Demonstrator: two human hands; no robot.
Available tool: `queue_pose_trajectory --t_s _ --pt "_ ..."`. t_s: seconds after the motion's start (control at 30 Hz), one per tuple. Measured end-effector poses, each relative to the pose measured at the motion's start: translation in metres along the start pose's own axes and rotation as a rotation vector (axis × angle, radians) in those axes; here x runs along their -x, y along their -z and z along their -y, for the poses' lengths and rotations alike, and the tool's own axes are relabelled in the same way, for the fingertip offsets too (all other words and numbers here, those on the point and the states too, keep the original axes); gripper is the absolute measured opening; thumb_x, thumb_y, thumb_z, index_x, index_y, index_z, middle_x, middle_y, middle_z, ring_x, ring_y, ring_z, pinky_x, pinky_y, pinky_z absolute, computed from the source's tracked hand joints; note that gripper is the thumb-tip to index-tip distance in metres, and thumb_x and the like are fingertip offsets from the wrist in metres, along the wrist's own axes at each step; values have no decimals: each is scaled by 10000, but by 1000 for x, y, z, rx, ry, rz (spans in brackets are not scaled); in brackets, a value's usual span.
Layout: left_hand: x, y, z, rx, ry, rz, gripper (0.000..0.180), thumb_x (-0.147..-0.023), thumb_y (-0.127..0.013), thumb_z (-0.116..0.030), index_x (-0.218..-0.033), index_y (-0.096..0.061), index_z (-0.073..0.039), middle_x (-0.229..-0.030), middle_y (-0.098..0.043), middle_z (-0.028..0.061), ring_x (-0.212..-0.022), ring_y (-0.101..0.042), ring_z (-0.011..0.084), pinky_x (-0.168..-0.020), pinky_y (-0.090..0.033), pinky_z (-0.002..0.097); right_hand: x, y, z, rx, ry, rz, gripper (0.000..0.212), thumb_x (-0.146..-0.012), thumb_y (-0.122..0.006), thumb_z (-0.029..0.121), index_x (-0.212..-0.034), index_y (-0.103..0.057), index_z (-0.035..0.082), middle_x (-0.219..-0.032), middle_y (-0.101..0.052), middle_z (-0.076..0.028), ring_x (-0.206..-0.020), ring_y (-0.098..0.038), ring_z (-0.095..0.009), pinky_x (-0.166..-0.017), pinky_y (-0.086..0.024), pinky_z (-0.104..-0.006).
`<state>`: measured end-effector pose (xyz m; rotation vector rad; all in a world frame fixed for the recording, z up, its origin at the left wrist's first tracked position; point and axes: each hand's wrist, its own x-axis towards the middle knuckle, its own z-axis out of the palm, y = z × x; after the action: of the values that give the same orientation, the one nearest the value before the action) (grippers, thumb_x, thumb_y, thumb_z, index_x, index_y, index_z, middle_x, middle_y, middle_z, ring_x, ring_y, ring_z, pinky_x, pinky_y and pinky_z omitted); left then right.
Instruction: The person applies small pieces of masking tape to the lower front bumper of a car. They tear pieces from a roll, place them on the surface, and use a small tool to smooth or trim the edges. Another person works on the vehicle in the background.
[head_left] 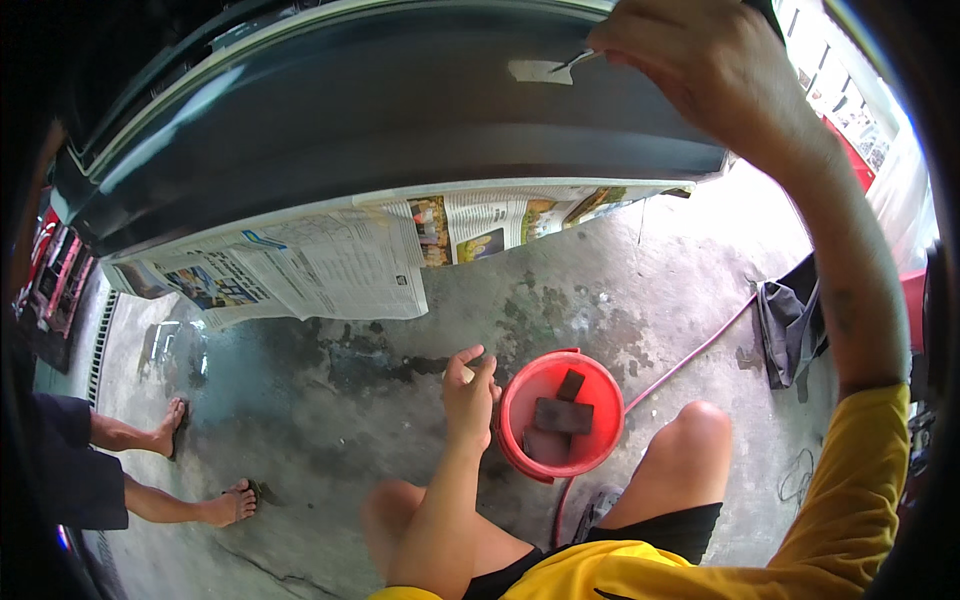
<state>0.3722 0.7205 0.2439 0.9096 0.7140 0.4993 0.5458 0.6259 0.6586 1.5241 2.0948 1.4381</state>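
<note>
My right hand (690, 50) is raised at the upper right, its fingers closed around a thin, pale, slender tool (578, 64). The tool's tip touches a small whitish patch (532, 72) on a dark grey car panel (360, 110). Whether that patch is tape or a bare spot I cannot tell. Lower down, my left hand (467, 400) hovers over my lap with loosely bent fingers apart, holding nothing. Right beside it stands a red bucket (510, 385) of cloudy water with several dark blocks (564, 416) in it.
Newspaper sheets (330, 265) hang along the panel's lower edge. Another person's bare legs and feet (225, 505) are at the left. A pinkish hose (690, 354) runs across the wet concrete floor (330, 420). Dark cloth (790, 325) lies at the right.
</note>
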Motion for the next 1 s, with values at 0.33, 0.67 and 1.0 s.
queue_pose_trajectory --t_s 0.33,0.67,1.0 --pt "-1 -11 0 10 22 13 296 -1002 -718 -122 -1267 -609 -46 -882 -571 15 -634 -551 79 -570 -487 256 -25 17 2 45 71 167 245 -845 -745 60 -1086 -760 99 -923 -682 -57 -775 -703 -266 -641 -559 -372" --pt "5 -9 -10 6 30 -8 319 -994 -712 -110 -1286 -597 -49 -783 -532 4 -664 -514 108 -654 -493 297 -23 15 4 48 57 186 236 -844 -744 64 -1078 -756 97 -920 -680 -54 -774 -704 -261 -641 -560 -372" --pt "2 -6 -2 12 15 9 302 -1010 -709 -120 -1280 -589 -57 -862 -555 4 -634 -530 76 -567 -476 245 -26 16 3 40 54 200 228 -843 -744 68 -1069 -752 95 -917 -679 -52 -773 -705 -257 -641 -562 -371"
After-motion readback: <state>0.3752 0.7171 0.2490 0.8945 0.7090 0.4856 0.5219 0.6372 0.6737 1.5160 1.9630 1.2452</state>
